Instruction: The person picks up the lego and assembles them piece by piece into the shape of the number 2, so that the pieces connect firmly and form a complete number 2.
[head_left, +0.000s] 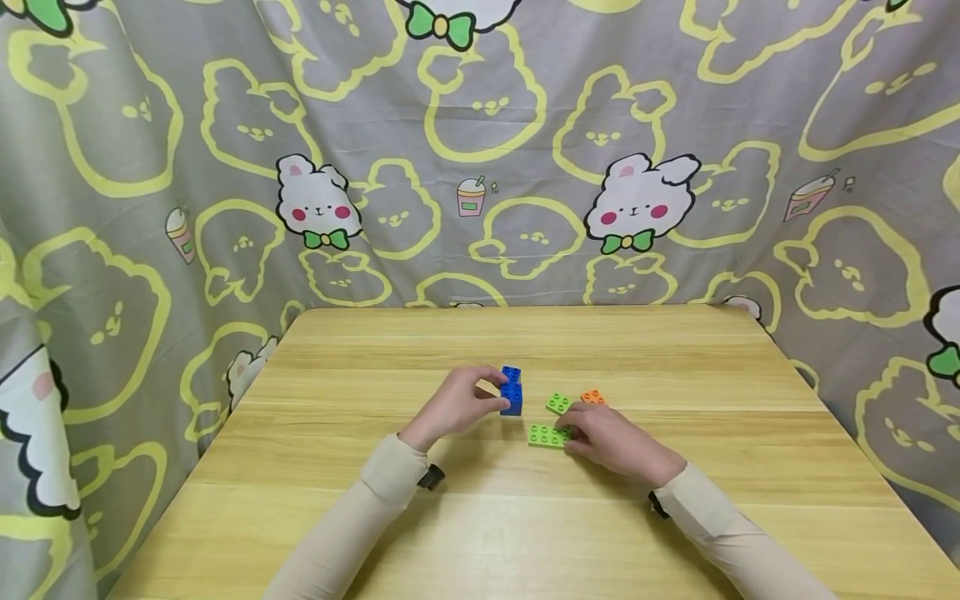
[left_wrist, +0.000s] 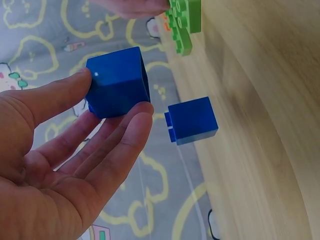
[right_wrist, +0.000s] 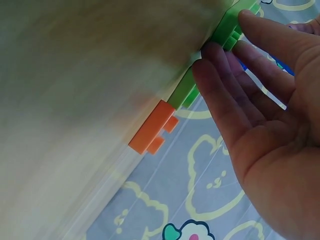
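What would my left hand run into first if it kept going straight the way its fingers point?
Probably the second blue block standing on the table; the left hand already pinches one blue block. Depth is unclear.

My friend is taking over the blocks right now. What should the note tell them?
Left hand: pinches a blue block between thumb and fingers, lifted off the table.
Right hand: fingers straight, touching the long green plate, which lies flat.
Other pieces: a second blue block stands on the table just beyond the held one; a small green plate and an orange plate lie beside the right hand.
Done: one blue block picked up.
Left: nothing is joined yet, as far as I can see.
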